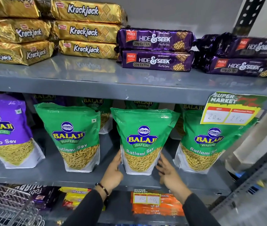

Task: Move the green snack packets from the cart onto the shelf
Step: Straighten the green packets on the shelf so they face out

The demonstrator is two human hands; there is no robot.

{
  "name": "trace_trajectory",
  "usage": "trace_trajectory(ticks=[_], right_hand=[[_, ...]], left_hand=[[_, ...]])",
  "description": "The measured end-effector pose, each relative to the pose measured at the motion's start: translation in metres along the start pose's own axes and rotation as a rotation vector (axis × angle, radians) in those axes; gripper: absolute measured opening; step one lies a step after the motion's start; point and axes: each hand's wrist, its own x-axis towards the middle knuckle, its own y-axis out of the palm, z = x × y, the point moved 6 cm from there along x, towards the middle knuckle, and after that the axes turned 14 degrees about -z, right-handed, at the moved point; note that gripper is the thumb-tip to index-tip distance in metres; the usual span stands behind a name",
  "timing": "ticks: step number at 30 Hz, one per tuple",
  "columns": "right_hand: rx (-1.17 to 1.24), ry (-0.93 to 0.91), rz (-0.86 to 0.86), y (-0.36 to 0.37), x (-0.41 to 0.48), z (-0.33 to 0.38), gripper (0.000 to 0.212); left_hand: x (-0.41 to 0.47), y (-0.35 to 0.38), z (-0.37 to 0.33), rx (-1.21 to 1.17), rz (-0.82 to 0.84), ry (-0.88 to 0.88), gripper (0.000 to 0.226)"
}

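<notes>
Three green Balaji Ratlami Sev packets stand upright along the front of the middle shelf (51,175), with more green packets behind them. The middle green packet (143,141) stands between my hands. My left hand (113,172) has its fingers against that packet's lower left edge. My right hand (170,174) is just off its lower right corner, fingers spread, holding nothing. The other green packets stand to the left (75,136) and to the right (206,144). The wire cart (7,207) shows at the bottom left; I see no green packets in the part visible.
A purple Balaji packet (5,129) stands at the shelf's left end. Gold Krackjack packs (84,30) and purple Hide & Seek packs (155,49) fill the upper shelf. A price tag (230,110) hangs at right. Orange and yellow packs lie on the lower shelf.
</notes>
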Motion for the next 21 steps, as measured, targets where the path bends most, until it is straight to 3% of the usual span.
trace_trajectory(ticks=[17,19,21], right_hand=[[0.003,-0.012,-0.017,0.006,-0.008,0.01,0.098],[0.008,-0.023,-0.022,0.004,-0.008,0.01,0.096],[0.031,-0.064,-0.094,-0.006,-0.005,0.01,0.09]], left_hand=[[0.003,-0.003,0.0,-0.018,0.002,0.024,0.095],[0.002,-0.005,-0.001,-0.044,-0.059,0.04,0.093],[-0.004,-0.015,-0.005,0.005,-0.274,0.097,0.087]])
